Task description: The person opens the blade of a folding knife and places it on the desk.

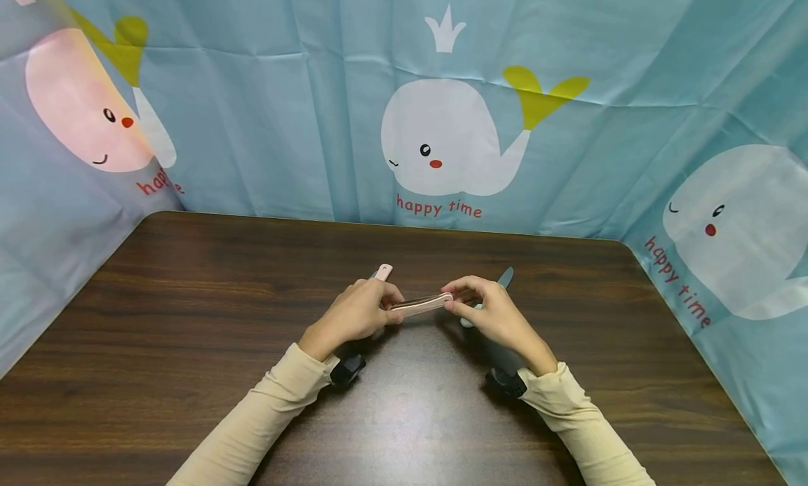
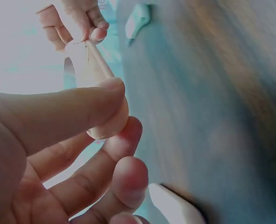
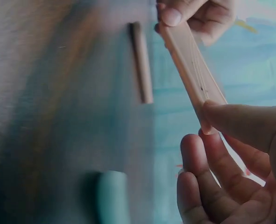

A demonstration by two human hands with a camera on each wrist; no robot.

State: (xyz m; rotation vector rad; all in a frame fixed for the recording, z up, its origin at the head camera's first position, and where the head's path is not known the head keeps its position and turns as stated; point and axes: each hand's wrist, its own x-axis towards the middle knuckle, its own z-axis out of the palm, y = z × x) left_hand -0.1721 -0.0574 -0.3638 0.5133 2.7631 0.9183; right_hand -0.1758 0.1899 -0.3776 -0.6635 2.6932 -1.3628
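Between both hands, above the table, is a slim pale-pink thing [image 1: 421,304], slightly curved, with a dark slot along its length; its exact kind I cannot tell. My left hand [image 1: 360,309] pinches its left end between thumb and fingers. At the other end, the thumb and fingertips of my right hand [image 1: 492,311] grip it. The right wrist view shows its long flat side [image 3: 187,56] stretching from one hand to the other. Behind the left hand, a pink handle [image 1: 384,271] with a hole lies partly hidden. A teal knife [image 1: 506,277] lies behind the right hand, its middle covered.
The dark wood-grain table [image 1: 189,318] has a rounded far edge. Right behind it hangs a light-blue curtain [image 1: 252,135] printed with whales. Black wrist devices [image 1: 347,369] sit under the cuffs of the cream sleeves [image 1: 271,402].
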